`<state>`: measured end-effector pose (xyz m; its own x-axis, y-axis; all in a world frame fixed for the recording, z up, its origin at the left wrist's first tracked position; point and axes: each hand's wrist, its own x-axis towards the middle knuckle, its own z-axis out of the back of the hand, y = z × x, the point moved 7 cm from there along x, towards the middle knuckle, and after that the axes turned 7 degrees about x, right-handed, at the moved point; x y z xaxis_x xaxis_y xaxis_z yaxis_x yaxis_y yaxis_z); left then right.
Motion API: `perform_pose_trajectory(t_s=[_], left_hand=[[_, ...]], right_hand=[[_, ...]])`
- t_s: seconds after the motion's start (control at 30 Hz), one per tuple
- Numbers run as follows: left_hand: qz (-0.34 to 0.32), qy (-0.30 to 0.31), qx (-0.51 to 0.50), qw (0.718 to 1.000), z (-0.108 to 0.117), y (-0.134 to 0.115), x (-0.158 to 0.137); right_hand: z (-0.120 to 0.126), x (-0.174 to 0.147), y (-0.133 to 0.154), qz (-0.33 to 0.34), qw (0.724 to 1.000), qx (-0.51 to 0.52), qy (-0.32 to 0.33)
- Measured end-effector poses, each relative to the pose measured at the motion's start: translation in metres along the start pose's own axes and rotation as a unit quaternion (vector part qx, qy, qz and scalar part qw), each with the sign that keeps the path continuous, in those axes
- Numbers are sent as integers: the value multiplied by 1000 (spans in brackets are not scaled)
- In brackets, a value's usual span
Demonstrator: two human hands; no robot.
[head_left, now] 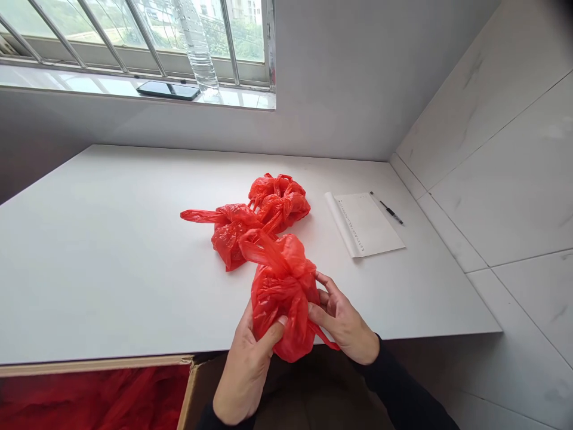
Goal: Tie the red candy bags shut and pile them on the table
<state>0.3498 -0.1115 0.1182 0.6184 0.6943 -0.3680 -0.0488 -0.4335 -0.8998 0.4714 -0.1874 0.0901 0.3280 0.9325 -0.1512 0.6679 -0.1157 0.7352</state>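
Between my two hands is a tied red plastic bag [289, 298], held up at the table's front edge. My left hand [250, 358] grips its lower left side, thumb across the front and the other fingers hidden behind. On the right side, my right hand [342, 319] holds it with the thumb in front and fingers curled behind. One loose red strip hangs below my right hand. What the bag contains cannot be seen. Just beyond it, more knotted red bags lie on the table, one at the left [233, 233] and others bunched behind [282, 203].
An open notepad [369, 224] and a black pen [387, 209] lie on the white table [134, 257] at the right. Below the front left edge, a cardboard box [190, 382] holds red plastic [98, 397]. The windowsill carries a phone [168, 90] and a water bottle [199, 54].
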Motion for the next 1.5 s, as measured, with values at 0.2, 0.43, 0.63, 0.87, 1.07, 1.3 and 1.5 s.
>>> perform_pose_trajectory(t_s=[0.2,0.43,0.63,0.87,1.07,1.3,1.5], left_hand=[[23,18,5,1000,3,11,-2],[-22,-16,-11,1000,8,-4,6],[23,-14,-33,999,4,-2,0],[3,27,-11,1000,7,7,-4],[104,38,-175,978,7,8,-2],[78,-30,-136,987,10,10,-1],[50,65,-83,993,-2,15,-4]], right_hand=[[4,2,8,33,999,34,-26],[13,-6,-6,-37,997,-56,-34],[10,-1,-6,-11,998,-61,-29],[4,-7,-9,-29,998,-54,8],[0,-14,-3,-15,989,-138,55],[-4,-20,-2,-13,986,-136,90],[-1,-16,-4,-15,990,-131,52]])
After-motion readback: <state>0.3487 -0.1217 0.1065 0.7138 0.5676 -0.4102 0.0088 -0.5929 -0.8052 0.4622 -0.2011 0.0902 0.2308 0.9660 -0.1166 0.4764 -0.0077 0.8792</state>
